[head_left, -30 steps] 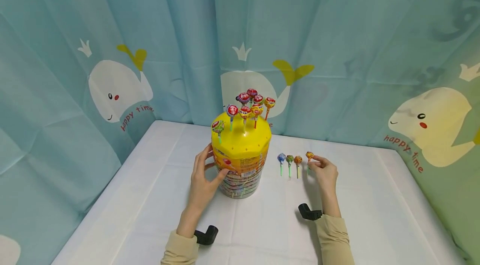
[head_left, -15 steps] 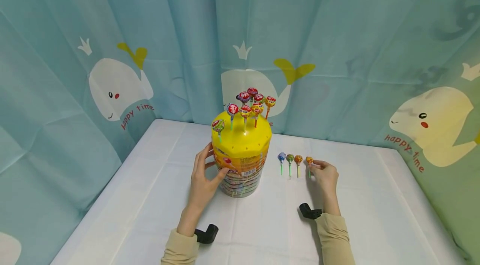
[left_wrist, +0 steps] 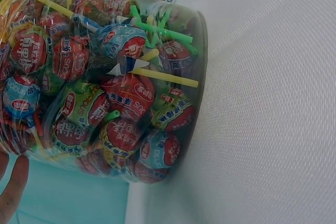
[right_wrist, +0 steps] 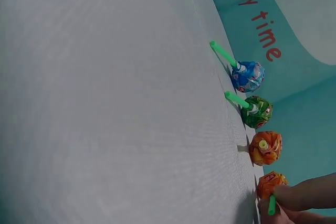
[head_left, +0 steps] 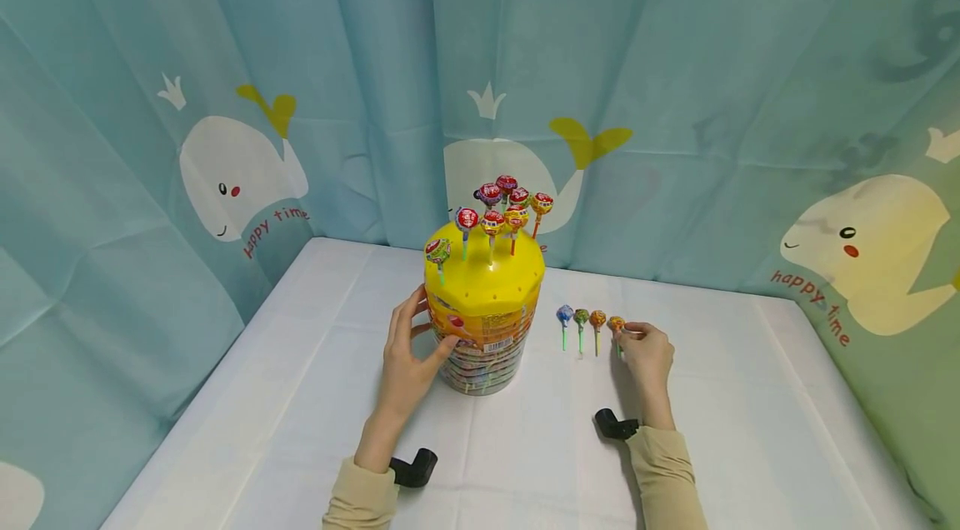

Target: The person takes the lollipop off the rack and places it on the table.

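My left hand [head_left: 406, 365] holds the side of a clear jar [head_left: 483, 367] packed with lollipops, thumb on the front and fingers round the left. Several wrapped lollipops stand upright in the jar's yellow lid [head_left: 480, 288]. In the left wrist view, the jar [left_wrist: 100, 85] fills the left side, and only a fingertip or two shows beside it. On the right, my right hand [head_left: 649, 357] pinches an orange lollipop [right_wrist: 271, 182] with a green stick, low at the tabletop. It ends a row with a blue lollipop [head_left: 565, 315], a green lollipop [head_left: 581, 318] and another orange lollipop [head_left: 597, 320].
A white cloth covers the table [head_left: 540, 447]. Behind it hangs a blue curtain [head_left: 367, 80] printed with whales. Black devices are worn at the left wrist [head_left: 414, 469] and the right wrist [head_left: 617, 424]. More small holes dot the front of the lid.
My right hand has lowered the orange lollipop to the tabletop and shifted it slightly left, closer to the row. The left hand and the jar have stayed in place.
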`<state>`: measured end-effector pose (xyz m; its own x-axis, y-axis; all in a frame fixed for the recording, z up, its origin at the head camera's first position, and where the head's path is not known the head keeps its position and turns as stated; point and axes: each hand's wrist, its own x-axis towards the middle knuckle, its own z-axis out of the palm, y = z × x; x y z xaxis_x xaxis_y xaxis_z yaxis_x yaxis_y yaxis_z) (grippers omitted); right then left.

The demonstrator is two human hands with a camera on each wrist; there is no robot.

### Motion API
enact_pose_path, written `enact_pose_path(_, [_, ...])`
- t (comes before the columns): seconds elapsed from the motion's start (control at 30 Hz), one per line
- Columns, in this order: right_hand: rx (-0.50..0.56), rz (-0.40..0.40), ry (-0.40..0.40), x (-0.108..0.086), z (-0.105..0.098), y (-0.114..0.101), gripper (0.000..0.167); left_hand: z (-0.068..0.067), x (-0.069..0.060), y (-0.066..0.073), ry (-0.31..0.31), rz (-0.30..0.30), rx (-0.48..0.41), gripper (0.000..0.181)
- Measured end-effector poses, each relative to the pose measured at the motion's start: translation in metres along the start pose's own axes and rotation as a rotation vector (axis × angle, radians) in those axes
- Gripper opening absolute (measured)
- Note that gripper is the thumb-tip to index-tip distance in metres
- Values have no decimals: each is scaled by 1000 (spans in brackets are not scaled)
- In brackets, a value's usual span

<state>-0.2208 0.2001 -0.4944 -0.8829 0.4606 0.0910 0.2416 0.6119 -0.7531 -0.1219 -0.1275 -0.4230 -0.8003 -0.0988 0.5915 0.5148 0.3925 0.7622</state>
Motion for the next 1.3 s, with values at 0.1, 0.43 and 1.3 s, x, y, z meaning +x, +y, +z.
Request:
enact_pose_path(0.1, [-28, -11, 13, -2, 0, -1, 27, 0, 0, 0, 1, 6, -1, 79])
enact_pose_path(0.43, [-58, -21, 16, -6, -1, -2, 26, 1, 0, -2, 7, 21, 2, 78])
enact_pose_path(1.3, [167, -337, 117, -53, -45, -80, 18, -1, -1, 0, 5, 9, -5, 78])
